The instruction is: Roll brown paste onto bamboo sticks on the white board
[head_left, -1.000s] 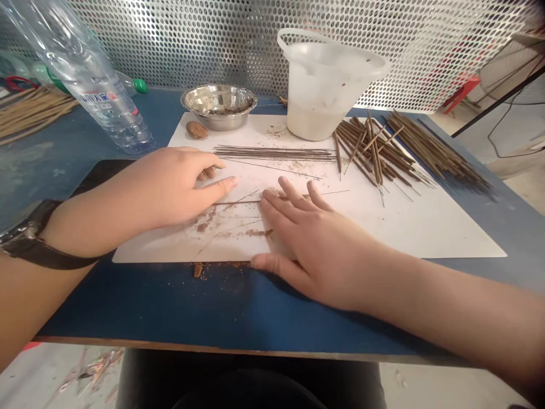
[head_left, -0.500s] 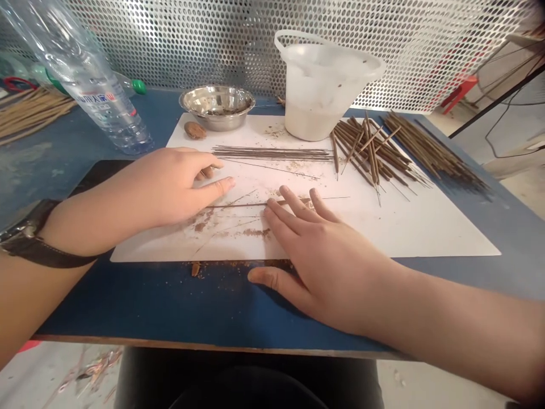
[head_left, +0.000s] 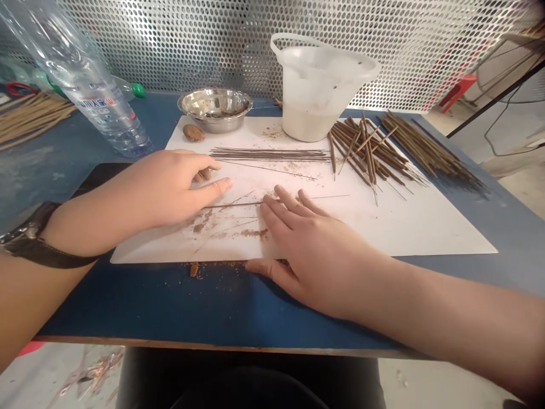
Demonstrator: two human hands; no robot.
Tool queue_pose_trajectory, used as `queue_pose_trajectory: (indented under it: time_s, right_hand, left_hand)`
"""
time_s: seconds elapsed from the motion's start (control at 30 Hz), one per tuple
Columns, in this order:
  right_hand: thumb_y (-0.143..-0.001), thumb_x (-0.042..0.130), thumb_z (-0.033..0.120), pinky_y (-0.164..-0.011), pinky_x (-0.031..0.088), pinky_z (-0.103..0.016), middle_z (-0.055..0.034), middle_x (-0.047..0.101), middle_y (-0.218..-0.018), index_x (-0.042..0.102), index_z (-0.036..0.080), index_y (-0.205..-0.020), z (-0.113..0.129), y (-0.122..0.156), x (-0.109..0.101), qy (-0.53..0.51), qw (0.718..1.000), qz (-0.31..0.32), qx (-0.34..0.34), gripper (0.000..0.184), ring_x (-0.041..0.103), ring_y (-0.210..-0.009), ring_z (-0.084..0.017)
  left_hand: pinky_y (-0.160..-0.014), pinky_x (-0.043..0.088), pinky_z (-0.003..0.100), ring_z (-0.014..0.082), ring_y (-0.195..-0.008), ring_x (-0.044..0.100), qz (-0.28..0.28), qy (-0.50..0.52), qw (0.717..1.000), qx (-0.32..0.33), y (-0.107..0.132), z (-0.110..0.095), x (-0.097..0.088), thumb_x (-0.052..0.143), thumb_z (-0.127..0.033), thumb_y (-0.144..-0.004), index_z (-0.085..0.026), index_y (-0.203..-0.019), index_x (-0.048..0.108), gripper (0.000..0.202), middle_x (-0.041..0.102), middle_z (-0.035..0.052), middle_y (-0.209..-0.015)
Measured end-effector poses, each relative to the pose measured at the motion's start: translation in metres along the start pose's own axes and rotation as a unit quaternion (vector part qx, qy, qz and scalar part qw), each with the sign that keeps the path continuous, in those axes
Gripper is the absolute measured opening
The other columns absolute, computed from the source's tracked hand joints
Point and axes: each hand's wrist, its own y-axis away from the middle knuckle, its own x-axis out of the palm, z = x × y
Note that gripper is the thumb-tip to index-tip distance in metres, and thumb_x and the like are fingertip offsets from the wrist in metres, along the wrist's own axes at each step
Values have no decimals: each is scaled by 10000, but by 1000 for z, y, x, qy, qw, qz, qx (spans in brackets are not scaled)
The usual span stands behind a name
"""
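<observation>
The right hand [head_left: 313, 241] has edged forward, spread flat, gripping nothing, over a likely light, soft-coated stick [head_left: 234, 204] on the white sheet [head_left: 426, 227], best pinched by its bare end [head_left: 334, 196]; any hold by the left hand [head_left: 174, 180] is unclear

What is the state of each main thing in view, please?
Left hand: half-curled, thumb apart from forefinger.
Right hand: flat over a brown stick.
White sheet: flat, strewn with crumbs.
Steel bowl: upright, dark bits inside.
Plastic bucket: upright, seemingly part-filled.
Brown lump: lying on the sheet.
Thin sticks: laid roughly parallel.
Coated sticks: heaped, crossing one another.
</observation>
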Motion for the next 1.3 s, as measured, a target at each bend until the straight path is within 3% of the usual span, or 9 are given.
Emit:
queue_pose_trajectory:
  time_s: [0.13, 0.33, 0.5, 0.6, 0.83, 1.13, 1.3]
  right_hand:
    - [-1133, 404, 663, -1379, 278, -711, -296, 404, -1776, 455, -52, -1696, -4, -5, -3, -2, 1000, 16, 5, 912, 225, -1726, -475]
    - [-1139, 423, 636, -1376, 312, -691, -301, 502, -1720, 537, -24, -1653, 2, 3, -1, 14, 1000, -13, -7, 845, 327, -1701, -460]
    - [-1152, 401, 587, -1376, 284, -712, -299, 454, -1751, 489, -49, -1674, -3, -5, -3, 13, 1000, 3, -5, 828, 256, -1722, -465]
    - [-1140, 423, 603, -1377, 304, -692, -301, 485, -1732, 523, -38, -1657, 0, 0, -4, 14, 1000, 3, -12, 829, 298, -1711, -462]
    - [-1140, 418, 624, -1378, 265, -720, -295, 422, -1770, 471, -27, -1694, -7, -4, -1, 10, 1000, 0, -3, 857, 254, -1723, -468]
    - [-1129, 439, 643, -1376, 345, -666, -290, 498, -1726, 528, -44, -1653, 3, 11, -2, 38, 999, -4, -20, 868, 317, -1702, -461]
    - [-1135, 470, 535, -1348, 418, -639, -295, 587, -1655, 584, -45, -1610, 5, 10, -5, 44, 999, -16, -28, 759, 415, -1660, -456]
  left_hand:
    - [-964, 534, 478, 381, -1191, 733, 8, -2, 1000, -4, 1, -3, -2, 453, -722, -1023, -212, -1384, 746, 690, 797, 143, -1327]
    - [-1016, 540, 507, 400, -1259, 724, 5, -9, 1000, -3, 2, -7, -1, 414, -759, -1005, -193, -1477, 708, 793, 785, 165, -1379]
    - [-1053, 531, 539, 419, -1293, 709, 12, -15, 1000, -16, 0, -5, 0, 433, -757, -993, -198, -1510, 695, 806, 777, 169, -1386]
    - [-1060, 531, 551, 427, -1289, 710, 9, -11, 1000, -7, 1, -3, 0, 437, -747, -1003, -184, -1522, 687, 805, 772, 181, -1394]
    - [-1007, 539, 502, 394, -1255, 724, 12, -15, 1000, -12, 1, -4, 0, 422, -764, -1013, -211, -1450, 720, 765, 788, 154, -1361]
    - [-999, 540, 521, 395, -1255, 722, 6, -9, 1000, 1, 2, -3, 0, 430, -749, -1017, -218, -1484, 710, 760, 774, 154, -1393]
    - [-985, 549, 515, 396, -1229, 732, -2, -10, 1000, 14, 3, -4, 0, 438, -726, -1009, -230, -1395, 745, 699, 792, 140, -1371]
